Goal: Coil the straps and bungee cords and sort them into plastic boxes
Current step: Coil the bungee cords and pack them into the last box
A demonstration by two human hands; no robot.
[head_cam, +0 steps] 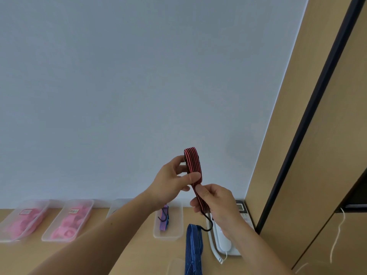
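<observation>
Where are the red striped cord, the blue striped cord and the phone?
red striped cord [193, 161]: head view, on its folded upper loop.
blue striped cord [193, 247]: head view, mid-length, lying on the table.
phone [225, 245]: head view, on the white handset.

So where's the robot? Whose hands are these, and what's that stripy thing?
There is no robot: a person wears one camera on the head, looking down at their own bare hands. The left hand grips the coiled part of a red-and-black striped flat bungee cord; the right hand holds its tail near the black hook. On the wooden table below stand a clear plastic box of pink coils and another clear box holding a blue-and-pink striped cord. A dark-blue striped cord lies loose beside a white desk phone.
</observation>
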